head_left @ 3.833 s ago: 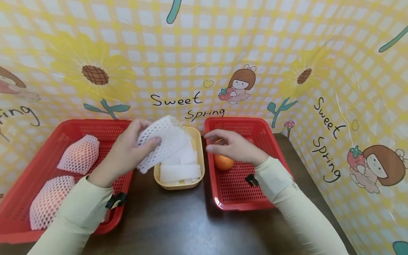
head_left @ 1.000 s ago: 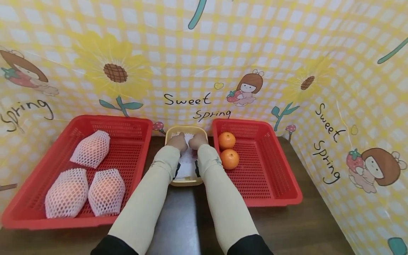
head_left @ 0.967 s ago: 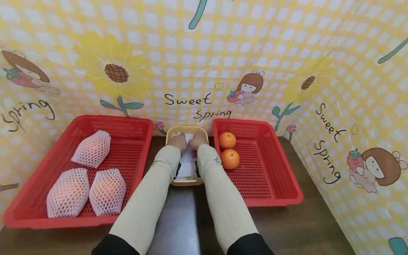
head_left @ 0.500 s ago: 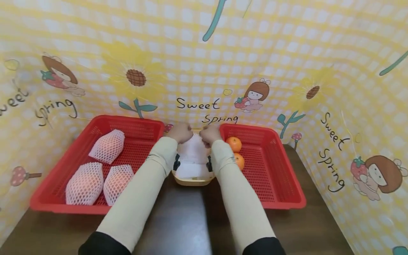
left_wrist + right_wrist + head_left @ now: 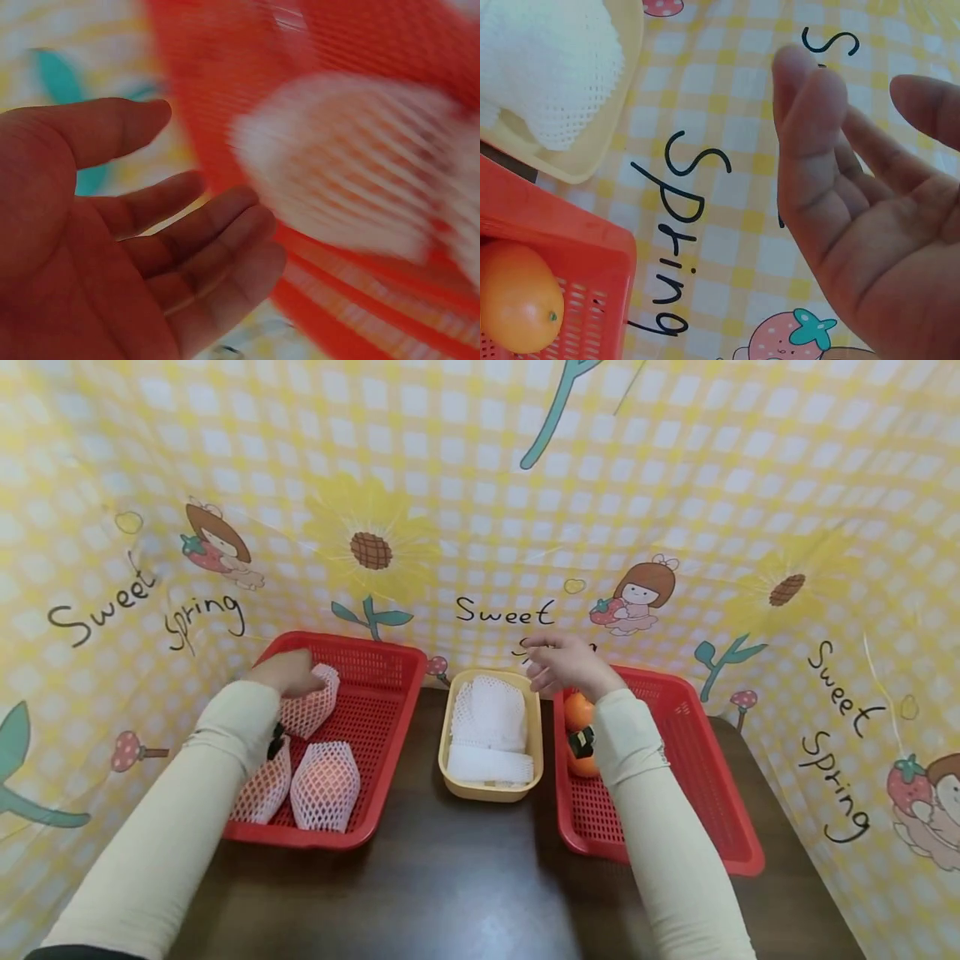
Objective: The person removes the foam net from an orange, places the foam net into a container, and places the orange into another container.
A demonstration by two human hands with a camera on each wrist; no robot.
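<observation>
My left hand hovers over the left red basket with nothing in its grasp, close to a fruit in white foam netting. In the left wrist view its fingers are loosely bent, apart from a blurred netted fruit. Two more netted fruits lie toward the basket's front, one partly behind my wrist. My right hand, also holding nothing, is raised at the back left of the right red basket. Two oranges sit below it, partly hidden by my wrist and its black camera.
Between the baskets stands a small yellow tray with white foam nets in it. The dark table extends in front. A patterned yellow checked cloth rises behind and at both sides.
Half a second ago both hands were together over the yellow tray. They have since parted, the left moving over the left basket and the right toward the right basket. The view has turned left.
</observation>
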